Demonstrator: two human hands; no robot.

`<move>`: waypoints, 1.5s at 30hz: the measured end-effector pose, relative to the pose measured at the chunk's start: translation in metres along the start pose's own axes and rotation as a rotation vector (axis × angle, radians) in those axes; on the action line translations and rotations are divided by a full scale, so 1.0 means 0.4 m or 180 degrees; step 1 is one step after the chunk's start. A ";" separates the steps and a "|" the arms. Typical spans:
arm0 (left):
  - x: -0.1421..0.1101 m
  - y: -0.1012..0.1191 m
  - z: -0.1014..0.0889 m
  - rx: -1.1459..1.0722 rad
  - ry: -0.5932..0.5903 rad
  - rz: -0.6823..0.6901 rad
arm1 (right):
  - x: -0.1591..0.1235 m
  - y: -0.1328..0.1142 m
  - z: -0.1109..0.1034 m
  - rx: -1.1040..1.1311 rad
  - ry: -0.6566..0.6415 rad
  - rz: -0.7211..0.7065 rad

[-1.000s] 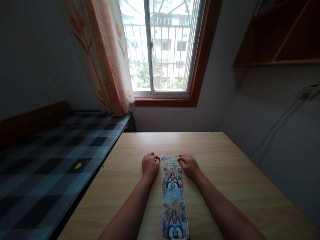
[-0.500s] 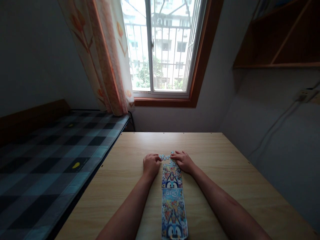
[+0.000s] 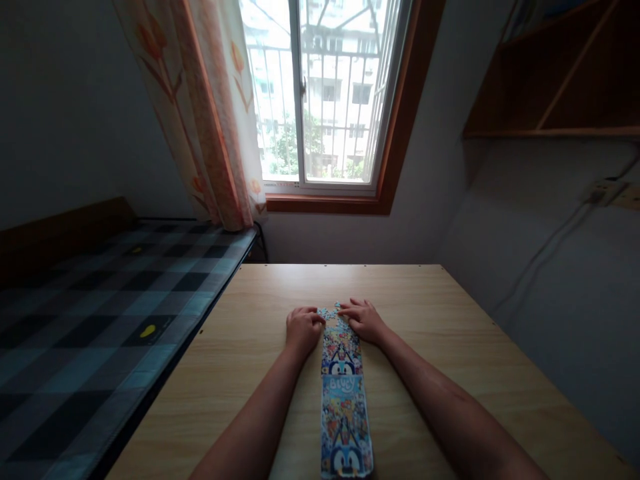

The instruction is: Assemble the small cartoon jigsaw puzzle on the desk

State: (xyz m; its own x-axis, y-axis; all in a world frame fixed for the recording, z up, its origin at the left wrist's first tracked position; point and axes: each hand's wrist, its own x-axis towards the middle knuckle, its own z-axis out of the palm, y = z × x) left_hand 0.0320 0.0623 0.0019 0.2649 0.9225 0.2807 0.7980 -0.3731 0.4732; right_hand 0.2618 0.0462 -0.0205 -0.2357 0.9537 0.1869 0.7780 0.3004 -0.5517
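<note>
A partly joined jigsaw puzzle (image 3: 341, 352) with a blue cartoon dog lies on the table, its top edge ragged. Directly below it is a matching picture panel (image 3: 345, 427) marked "BLUEY". Light-blue puzzle pieces (image 3: 329, 314) lie loosely grouped above the puzzle. My left hand (image 3: 303, 329) rests on the table at their left, fingers loosely bent, fingertips at the pieces. From the right, my right hand (image 3: 366, 321) reaches in with fingers spread, its fingertips beside a single loose piece (image 3: 337, 305) at the top. I see nothing held in either hand.
The wooden table (image 3: 240, 373) reaches toward a wall with a barred window (image 3: 340, 100). Left of it stands a bed (image 3: 150, 293) with checked bedding, beside a curtain (image 3: 220, 133). A wall shelf (image 3: 540, 130) and a socket with a cable (image 3: 545, 247) are on the right.
My right hand has slid left and slightly away from me, and the single piece has moved left with its fingertips. My left hand has stayed nearly still beside the loose pieces.
</note>
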 end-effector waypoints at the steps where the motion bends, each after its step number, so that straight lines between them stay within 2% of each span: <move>1: 0.000 0.001 0.000 0.0033 -0.0008 0.0016 | 0.002 -0.001 0.000 -0.0011 -0.0060 -0.0040; 7: 0.001 -0.001 0.003 0.0125 -0.0035 0.0036 | 0.018 0.004 0.001 0.0124 -0.0135 -0.0095; 14: 0.002 -0.009 0.007 -0.0060 0.0058 -0.0021 | 0.007 0.020 -0.001 0.0556 0.0645 -0.0084; 19: -0.006 0.008 0.006 -0.0075 0.0116 0.0085 | -0.006 0.012 -0.011 0.0532 0.0489 -0.0306; 25: -0.022 0.037 0.008 0.0077 -0.0431 0.0634 | -0.007 0.011 -0.009 0.0348 0.0435 -0.0404; 30: -0.023 0.039 0.006 0.0183 -0.0583 0.0633 | -0.004 0.012 -0.006 0.0287 0.0462 -0.0389; 33: -0.022 0.039 0.006 0.0165 -0.0575 0.0625 | 0.001 0.015 -0.002 0.0255 0.0653 -0.0338; 39: -0.019 0.037 0.010 0.0080 -0.0450 0.0570 | 0.003 0.018 0.002 0.0140 0.1098 -0.0051; 45: -0.006 0.022 0.008 0.0031 0.0224 -0.0023 | -0.006 0.015 -0.003 0.0040 0.1050 -0.0100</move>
State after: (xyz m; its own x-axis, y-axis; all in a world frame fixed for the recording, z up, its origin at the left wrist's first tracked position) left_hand 0.0401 0.0571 0.0028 0.2207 0.9158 0.3356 0.8051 -0.3653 0.4673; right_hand 0.2675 0.0458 -0.0231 -0.0566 0.8882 0.4559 0.7657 0.3316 -0.5511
